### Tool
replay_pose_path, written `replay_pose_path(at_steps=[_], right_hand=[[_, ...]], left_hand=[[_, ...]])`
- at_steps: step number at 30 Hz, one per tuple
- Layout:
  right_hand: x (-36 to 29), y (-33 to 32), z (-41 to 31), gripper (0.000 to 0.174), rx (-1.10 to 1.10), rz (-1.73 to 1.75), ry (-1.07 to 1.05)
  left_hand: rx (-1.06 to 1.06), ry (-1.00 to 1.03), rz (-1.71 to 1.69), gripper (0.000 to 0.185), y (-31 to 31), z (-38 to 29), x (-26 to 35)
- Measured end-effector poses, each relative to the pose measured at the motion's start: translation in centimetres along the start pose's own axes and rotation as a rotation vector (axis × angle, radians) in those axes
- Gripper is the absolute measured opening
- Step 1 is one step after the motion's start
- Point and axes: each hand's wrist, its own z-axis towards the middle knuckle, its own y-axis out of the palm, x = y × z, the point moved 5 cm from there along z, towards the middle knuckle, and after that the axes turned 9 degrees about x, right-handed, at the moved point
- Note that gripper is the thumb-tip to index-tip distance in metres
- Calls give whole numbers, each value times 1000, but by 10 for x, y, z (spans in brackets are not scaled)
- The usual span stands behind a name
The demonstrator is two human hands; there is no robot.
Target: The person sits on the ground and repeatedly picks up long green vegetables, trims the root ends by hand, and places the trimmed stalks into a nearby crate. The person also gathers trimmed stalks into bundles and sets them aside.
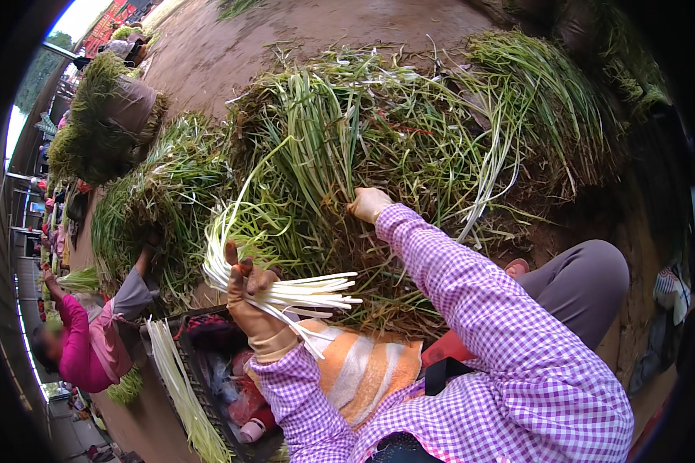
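Note:
My left hand [258, 307], in a tan glove, is closed around a bundle of pale chive-like stalks [313, 292]. Their white ends point right, and their yellow-green leaves curl up to the left. Farther forward, my right hand [370, 204] has its fingers curled at the root end of a bunch of green stalks [318, 133], which lies on a large heap of leaves [405, 139]. Soil and dry brown leaves cling around those roots. An orange-and-white striped towel [365, 364] covers my lap below the left hand.
At lower left, a dark plastic crate [200, 382] holds plastic bags and a pink-capped bottle [253, 429]. Pale stalks [185, 388] lie along its outer edge. A person in pink [87, 341] sits at left. More green bunches [544, 98] lie at upper right.

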Motion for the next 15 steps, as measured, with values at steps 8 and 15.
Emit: replay_pose_path(at_steps=[8,15], right_hand=[[-27,-82,-65,34,683,267,-597],[-49,-93,-80,43,703,336,-753]], left_hand=[[-15,42,36,41,-2,-5,2],[26,75,61,41,-13,-3,4]])
